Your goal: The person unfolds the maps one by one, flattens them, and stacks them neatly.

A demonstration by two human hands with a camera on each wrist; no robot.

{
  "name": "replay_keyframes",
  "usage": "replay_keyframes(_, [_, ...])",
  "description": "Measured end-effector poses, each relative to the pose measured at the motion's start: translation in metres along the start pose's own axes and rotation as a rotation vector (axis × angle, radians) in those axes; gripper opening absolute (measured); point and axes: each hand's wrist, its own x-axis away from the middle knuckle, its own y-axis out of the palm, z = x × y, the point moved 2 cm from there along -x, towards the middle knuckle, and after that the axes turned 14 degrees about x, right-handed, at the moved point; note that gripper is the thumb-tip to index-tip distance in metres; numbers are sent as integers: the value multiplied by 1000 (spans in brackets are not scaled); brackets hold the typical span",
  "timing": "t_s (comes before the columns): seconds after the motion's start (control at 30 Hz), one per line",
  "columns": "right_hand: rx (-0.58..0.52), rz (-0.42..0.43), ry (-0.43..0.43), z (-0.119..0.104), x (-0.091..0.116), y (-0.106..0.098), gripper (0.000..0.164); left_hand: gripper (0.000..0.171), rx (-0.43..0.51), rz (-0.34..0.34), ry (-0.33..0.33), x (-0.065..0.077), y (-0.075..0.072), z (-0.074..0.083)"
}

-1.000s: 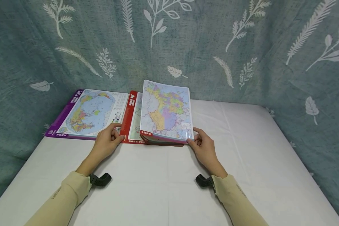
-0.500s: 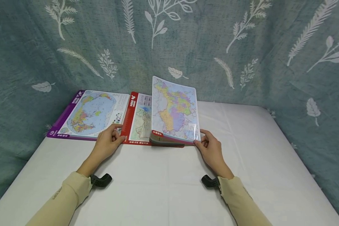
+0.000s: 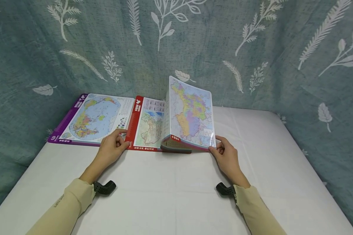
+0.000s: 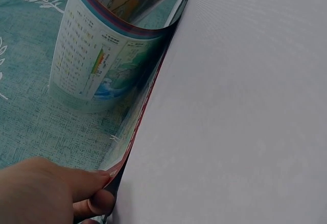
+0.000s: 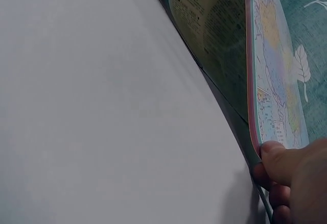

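Observation:
A folding map (image 3: 132, 130) with a red border lies on the white table, a relief map on its left part. Its right part is folded up into a curved, raised panel (image 3: 191, 114) printed with a coloured map. My left hand (image 3: 113, 147) pinches the red lower left corner, thumb on top, as the left wrist view shows. At the raised panel's lower right corner, my right hand (image 3: 227, 158) pinches the edge between thumb and fingers. In the right wrist view, the panel's underside (image 5: 209, 30) is covered with small print.
A purple-bordered world map (image 3: 100, 114) lies flat at the left, against the red-bordered one. The white table (image 3: 176, 195) spreads in front, and a teal leaf-patterned curtain (image 3: 209, 42) hangs behind. A black device (image 3: 106, 188) is strapped at each wrist.
My right hand has moved to the right, drawing the raised panel with it. More of the relief map beneath shows now. The left hand has stayed at its corner.

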Motion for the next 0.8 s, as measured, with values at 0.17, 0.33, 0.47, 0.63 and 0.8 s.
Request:
replay_keyframes(0.17, [7, 8, 4, 8, 1, -5, 48, 43, 7, -4, 0, 0, 0, 0])
replay_keyframes(0.33, [14, 8, 17, 15, 2, -10, 48, 43, 6, 0, -5, 1, -1, 0])
replay_keyframes(0.47, [30, 22, 21, 21, 2, -14, 48, 43, 6, 2, -12, 1, -1, 0])
replay_keyframes(0.63, [28, 31, 38, 30, 4, -20, 48, 43, 8, -3, -8, 1, -1, 0])
replay_keyframes(0.8, [17, 56, 34, 40, 5, -27, 47, 43, 15, -4, -5, 1, 0, 1])
